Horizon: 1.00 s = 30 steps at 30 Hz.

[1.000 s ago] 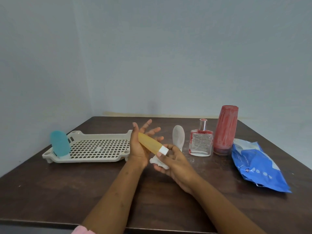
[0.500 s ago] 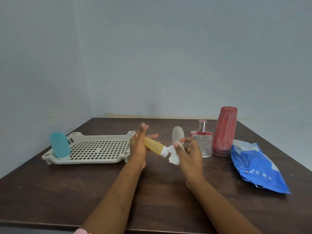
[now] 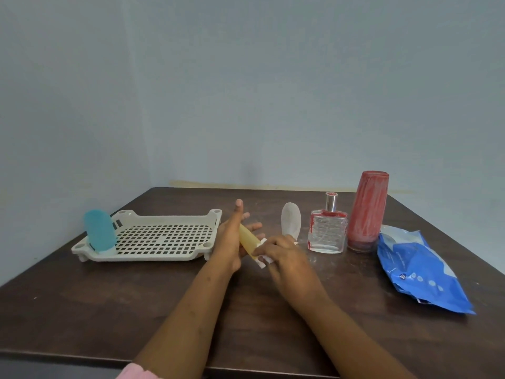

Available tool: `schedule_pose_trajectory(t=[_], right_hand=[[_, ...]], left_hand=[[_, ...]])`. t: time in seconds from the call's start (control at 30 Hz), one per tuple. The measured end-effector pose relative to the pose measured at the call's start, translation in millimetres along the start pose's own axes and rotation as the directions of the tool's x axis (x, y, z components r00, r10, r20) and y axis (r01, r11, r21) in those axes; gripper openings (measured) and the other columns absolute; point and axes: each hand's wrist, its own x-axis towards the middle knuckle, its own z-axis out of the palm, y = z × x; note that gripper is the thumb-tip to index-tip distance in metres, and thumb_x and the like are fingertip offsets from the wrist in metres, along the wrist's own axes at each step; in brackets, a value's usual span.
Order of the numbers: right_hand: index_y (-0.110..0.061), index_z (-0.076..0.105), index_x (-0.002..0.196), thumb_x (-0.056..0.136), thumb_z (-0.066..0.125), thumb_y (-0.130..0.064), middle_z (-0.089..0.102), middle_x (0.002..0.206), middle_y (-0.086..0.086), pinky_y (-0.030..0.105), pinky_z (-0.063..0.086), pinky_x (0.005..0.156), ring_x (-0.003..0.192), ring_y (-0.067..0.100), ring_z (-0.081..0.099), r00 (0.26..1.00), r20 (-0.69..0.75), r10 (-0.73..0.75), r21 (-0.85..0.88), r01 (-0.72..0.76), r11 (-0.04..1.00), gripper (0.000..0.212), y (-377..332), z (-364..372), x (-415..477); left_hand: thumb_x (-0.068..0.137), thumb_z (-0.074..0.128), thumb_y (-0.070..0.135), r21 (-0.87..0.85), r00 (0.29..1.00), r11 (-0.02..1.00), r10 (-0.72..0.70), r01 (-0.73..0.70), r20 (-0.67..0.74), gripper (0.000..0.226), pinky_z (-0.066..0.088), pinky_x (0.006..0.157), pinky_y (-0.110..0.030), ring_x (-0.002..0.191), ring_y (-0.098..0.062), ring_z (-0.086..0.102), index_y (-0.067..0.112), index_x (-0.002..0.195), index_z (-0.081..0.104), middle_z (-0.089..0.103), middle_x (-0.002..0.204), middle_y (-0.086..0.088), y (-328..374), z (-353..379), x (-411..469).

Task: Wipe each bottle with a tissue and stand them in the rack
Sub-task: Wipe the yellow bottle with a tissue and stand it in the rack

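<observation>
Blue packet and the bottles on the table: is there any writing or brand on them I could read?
Nothing can be read.
Blue packet: white print, too blurred to read.
Clear glass bottle: faint marks, too blurred to read.
Red bottle, teal bottle: no text shows.

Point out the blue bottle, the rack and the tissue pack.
blue bottle (image 3: 99,232), head view, middle of its body.
rack (image 3: 147,256), head view, front wall.
tissue pack (image 3: 418,269), head view, middle of the wrapper.
</observation>
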Motion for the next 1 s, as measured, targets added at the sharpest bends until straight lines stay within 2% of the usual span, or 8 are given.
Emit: schedule_pose_trajectory(t=[0.2, 0.33, 0.4, 0.47, 0.6, 0.77, 0.9, 1.0], right_hand=[[-0.019, 0.072, 0.09, 0.082, 0.062, -0.004, 0.061, 0.094, -0.003, 0.026, 0.044, 0.075, 0.092, 0.014, 0.051, 0.987, 0.135, 0.083, -0.078, -0.073, 0.994, 0.02, 2, 1, -3], [-0.023, 0.064, 0.08, 0.082, 0.062, -0.005, 0.051, 0.094, -0.006, 0.018, 0.042, 0.079, 0.087, 0.008, 0.048, 0.941, 0.166, 0.296, -0.049, -0.292, 0.955, 0.018, 7, -4, -2], [-0.029, 0.051, 0.069, 0.077, 0.072, -0.014, 0.048, 0.092, -0.007, 0.01, 0.037, 0.07, 0.084, 0.005, 0.045, 0.897, 0.175, 0.406, -0.005, -0.411, 0.911, 0.027, 9, -6, -2], [-0.03, 0.045, 0.069, 0.068, 0.081, -0.025, 0.05, 0.089, -0.007, 0.011, 0.031, 0.06, 0.079, 0.004, 0.045, 0.866, 0.168, 0.471, 0.074, -0.487, 0.87, 0.036, 10, -5, -3], [-0.024, 0.045, 0.08, 0.059, 0.085, -0.035, 0.051, 0.077, -0.011, 0.012, 0.034, 0.051, 0.066, 0.002, 0.047, 0.857, 0.153, 0.492, 0.169, -0.513, 0.842, 0.047, 7, -2, -3], [-0.015, 0.051, 0.085, 0.064, 0.085, -0.028, 0.051, 0.07, -0.011, 0.01, 0.038, 0.05, 0.06, 0.003, 0.048, 0.843, 0.125, 0.523, 0.256, -0.537, 0.804, 0.042, 9, -2, -3], [-0.014, 0.055, 0.084, 0.063, 0.084, -0.031, 0.053, 0.07, -0.008, 0.013, 0.039, 0.051, 0.062, 0.005, 0.049, 0.822, 0.116, 0.557, 0.335, -0.561, 0.758, 0.04, 15, 2, -3], [-0.015, 0.055, 0.085, 0.065, 0.084, -0.029, 0.056, 0.073, 0.002, 0.026, 0.046, 0.052, 0.062, 0.011, 0.051, 0.804, 0.159, 0.574, 0.425, -0.58, 0.695, 0.037, 20, 3, -3]], left_hand=[[0.081, 0.055, 0.065, -0.039, 0.998, 0.999, 0.013, -0.015, -0.065, 0.066, 0.058, 0.071, -0.038, 0.082, -0.029, 0.073, 0.012, 0.12, 0.058, 0.072, 0.097, -0.014, 4, -5, 3], [0.082, 0.056, 0.065, -0.02, 0.998, 1.0, 0.009, -0.011, -0.065, 0.065, 0.057, 0.068, -0.036, 0.081, -0.028, 0.073, 0.012, 0.12, 0.058, 0.072, 0.096, -0.013, 2, -4, 2], [0.082, 0.053, 0.067, -0.025, 0.999, 1.0, 0.016, -0.017, -0.047, 0.065, 0.056, 0.066, -0.035, 0.08, -0.026, 0.073, 0.014, 0.12, 0.057, 0.071, 0.096, -0.012, 2, -4, 2], [0.082, 0.052, 0.067, -0.021, 0.999, 0.999, 0.033, -0.033, -0.029, 0.065, 0.056, 0.066, -0.034, 0.08, -0.025, 0.074, 0.015, 0.121, 0.057, 0.071, 0.097, -0.011, 3, -4, 2], [0.07, 0.053, 0.071, -0.003, 0.998, 0.998, 0.058, -0.058, 0.005, 0.076, 0.056, 0.07, -0.035, 0.083, -0.026, 0.074, 0.016, 0.123, 0.057, 0.071, 0.102, -0.013, 1, 0, -1], [0.064, 0.056, 0.07, -0.006, 0.992, 0.992, 0.123, -0.122, 0.033, 0.088, 0.056, 0.075, -0.039, 0.09, -0.026, 0.073, 0.021, 0.136, 0.044, 0.068, 0.114, -0.011, -1, 4, -5], [0.072, 0.062, 0.066, -0.008, 0.957, 0.96, 0.279, -0.279, 0.077, 0.079, 0.05, 0.095, -0.054, 0.103, -0.022, 0.068, 0.033, 0.137, 0.033, 0.056, 0.133, -0.006, -2, 9, -8], [0.066, 0.078, 0.059, 0.077, 0.948, 0.949, 0.297, -0.306, 0.112, 0.079, 0.047, 0.099, -0.058, 0.109, -0.018, 0.066, 0.051, 0.131, 0.033, 0.056, 0.129, 0.004, -3, 9, -8]])
